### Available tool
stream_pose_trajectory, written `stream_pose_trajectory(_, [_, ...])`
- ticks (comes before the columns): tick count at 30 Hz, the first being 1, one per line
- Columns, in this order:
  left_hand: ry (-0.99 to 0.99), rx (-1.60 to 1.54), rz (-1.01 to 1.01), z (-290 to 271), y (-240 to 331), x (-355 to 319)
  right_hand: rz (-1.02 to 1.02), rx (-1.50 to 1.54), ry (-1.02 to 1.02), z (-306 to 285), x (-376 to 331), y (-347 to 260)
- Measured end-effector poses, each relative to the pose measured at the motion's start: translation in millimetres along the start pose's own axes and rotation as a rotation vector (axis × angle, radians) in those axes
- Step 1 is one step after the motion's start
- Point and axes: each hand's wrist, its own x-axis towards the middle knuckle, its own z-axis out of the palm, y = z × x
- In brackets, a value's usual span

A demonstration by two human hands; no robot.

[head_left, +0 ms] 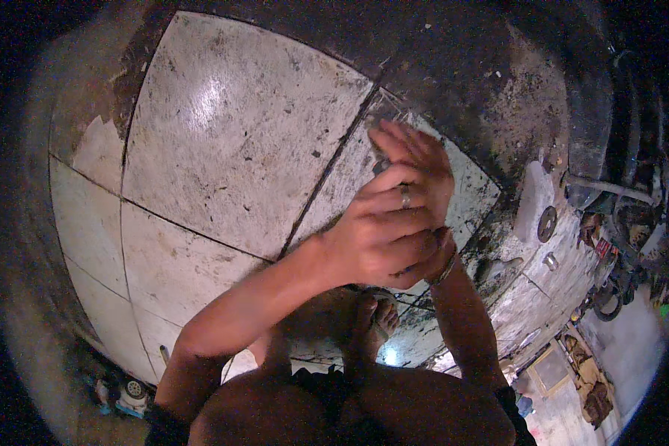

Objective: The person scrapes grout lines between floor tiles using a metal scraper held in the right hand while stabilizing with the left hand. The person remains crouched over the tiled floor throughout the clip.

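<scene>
My two hands are together above the dirty white floor tiles. My left hand, with a ring on one finger, is closed, its fingers wrapped inward against the right hand. Behind and above it, my right hand curls its fingers toward the left, and their tips are slightly smeared. A small grey bit shows between the hands; its kind cannot be made out, and the rest is hidden by the fingers. A bracelet circles the right wrist. My bare foot is below the hands.
Dark bare ground borders the tiles at the far side. To the right lie a white slab, a dark round disc and a small metal cylinder. Assorted clutter fills the right edge. A small wheeled object stands at the lower left.
</scene>
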Motion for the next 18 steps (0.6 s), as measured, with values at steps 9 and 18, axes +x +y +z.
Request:
stream_pose_trajectory(9, [-0.025, -0.019, 0.064, 5.8, -9.6, -1.6, -0.048, -0.054, 0.01, 6.3, -5.7, 18.2])
stream_pose_trajectory(18, [-0.035, -0.049, 0.079, 13.2, -15.9, 17.3, 0.088, -0.022, -0.128, 2.7, -12.1, 24.5])
